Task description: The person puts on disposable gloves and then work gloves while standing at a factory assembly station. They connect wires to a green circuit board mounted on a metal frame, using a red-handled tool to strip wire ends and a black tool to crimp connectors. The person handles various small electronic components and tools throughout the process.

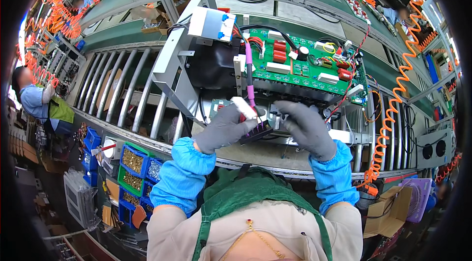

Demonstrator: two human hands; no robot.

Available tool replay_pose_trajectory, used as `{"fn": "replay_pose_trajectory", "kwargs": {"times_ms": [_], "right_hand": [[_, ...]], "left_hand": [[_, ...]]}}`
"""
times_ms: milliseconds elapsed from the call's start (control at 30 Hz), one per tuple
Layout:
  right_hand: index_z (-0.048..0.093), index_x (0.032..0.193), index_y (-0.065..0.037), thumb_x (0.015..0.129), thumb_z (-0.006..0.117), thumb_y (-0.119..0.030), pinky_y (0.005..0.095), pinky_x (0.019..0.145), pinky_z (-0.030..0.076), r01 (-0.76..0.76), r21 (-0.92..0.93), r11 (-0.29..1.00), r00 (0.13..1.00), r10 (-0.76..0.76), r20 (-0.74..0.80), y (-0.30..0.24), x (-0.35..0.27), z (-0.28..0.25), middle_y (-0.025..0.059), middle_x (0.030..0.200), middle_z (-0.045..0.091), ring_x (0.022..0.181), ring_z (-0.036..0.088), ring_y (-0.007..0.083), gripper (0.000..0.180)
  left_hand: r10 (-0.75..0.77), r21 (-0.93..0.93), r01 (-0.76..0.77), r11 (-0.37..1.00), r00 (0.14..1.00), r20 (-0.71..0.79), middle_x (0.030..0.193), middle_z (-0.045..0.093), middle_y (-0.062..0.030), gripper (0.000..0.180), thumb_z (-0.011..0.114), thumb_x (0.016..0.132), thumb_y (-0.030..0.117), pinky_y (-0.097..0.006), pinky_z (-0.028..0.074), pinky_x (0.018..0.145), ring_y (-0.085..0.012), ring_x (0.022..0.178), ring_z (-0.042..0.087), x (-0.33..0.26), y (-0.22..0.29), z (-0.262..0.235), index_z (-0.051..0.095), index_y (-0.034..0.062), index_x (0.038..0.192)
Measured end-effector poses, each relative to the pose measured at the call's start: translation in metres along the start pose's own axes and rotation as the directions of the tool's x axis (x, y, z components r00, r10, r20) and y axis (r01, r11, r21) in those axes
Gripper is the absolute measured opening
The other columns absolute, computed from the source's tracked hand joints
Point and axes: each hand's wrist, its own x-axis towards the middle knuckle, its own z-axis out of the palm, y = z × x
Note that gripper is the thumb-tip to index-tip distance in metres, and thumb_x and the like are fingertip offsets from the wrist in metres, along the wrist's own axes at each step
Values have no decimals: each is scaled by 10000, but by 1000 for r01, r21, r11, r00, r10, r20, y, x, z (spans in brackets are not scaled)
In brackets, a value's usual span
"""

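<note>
In front of me is a metal chassis (pixel 169 64) with a green circuit board (pixel 295 66) carrying red, white and yellow parts. My left hand (pixel 221 129), in a grey glove, has its fingers closed around a small white rectangular piece (pixel 244 108). Just past those fingertips sits a black slotted part (pixel 256 133), with thin wires beside it. A cable in purple sleeving (pixel 250 71) runs down toward this spot. My right hand (pixel 309 130), also gloved, reaches over the chassis's near edge. Its bent fingers are apart, close to a small metal bracket (pixel 276 121); contact is unclear.
The chassis rests on a roller conveyor (pixel 118 96). An orange coiled hose (pixel 382 143) hangs at the right. Blue and green bins (pixel 132 178) of small hardware stand at the lower left. A person (pixel 34 94) is at the far left; an open cardboard box (pixel 388 214) lies lower right.
</note>
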Motion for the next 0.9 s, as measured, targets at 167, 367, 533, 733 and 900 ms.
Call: {"fn": "replay_pose_trajectory", "kwargs": {"times_ms": [167, 367, 533, 733, 900], "right_hand": [[614, 1070, 3, 770, 609, 12, 334, 750, 505, -130, 44, 991, 969, 136, -204, -10, -9, 3, 145, 923, 661, 835, 645, 245, 300], [635, 1000, 21, 824, 586, -15, 248, 647, 482, 13, 338, 941, 842, 172, -512, -34, 42, -32, 85, 801, 659, 713, 609, 115, 186], [596, 1087, -26, 795, 664, -347, 393, 729, 497, -111, -187, 976, 991, 94, -98, -38, 145, -29, 182, 850, 664, 815, 653, 336, 439], [582, 1076, -35, 754, 679, -317, 410, 784, 487, -187, -158, 970, 978, 168, -127, -16, 203, -17, 200, 887, 662, 867, 644, 353, 439], [593, 1105, -47, 782, 629, -218, 367, 753, 498, -178, -112, 978, 975, 191, 111, -7, 201, -14, 196, 890, 659, 823, 657, 275, 367]], "left_hand": [[220, 509, -105, 854, 961, -169, 887, 546, -160, 239, 577, 809, 214, -458, 450, 755, -346, 852, 569, 16, -3, 24, 597, 72, 1000], [292, 596, -59, 801, 907, -303, 864, 563, -161, 189, 560, 812, 167, -465, 463, 714, -359, 817, 576, 25, -8, 40, 604, 87, 978], [308, 593, -36, 804, 879, -364, 846, 559, -157, 230, 550, 814, 172, -473, 464, 692, -360, 793, 573, 20, -9, 42, 595, 85, 1022], [217, 486, 51, 872, 851, -478, 858, 605, -177, 271, 581, 842, 261, -454, 470, 685, -365, 821, 592, 32, 6, 27, 599, 51, 1013], [107, 296, 8, 955, 923, -369, 787, 595, -182, 341, 560, 874, 323, -405, 457, 679, -321, 742, 592, 19, 14, 22, 607, 36, 1052]]}}
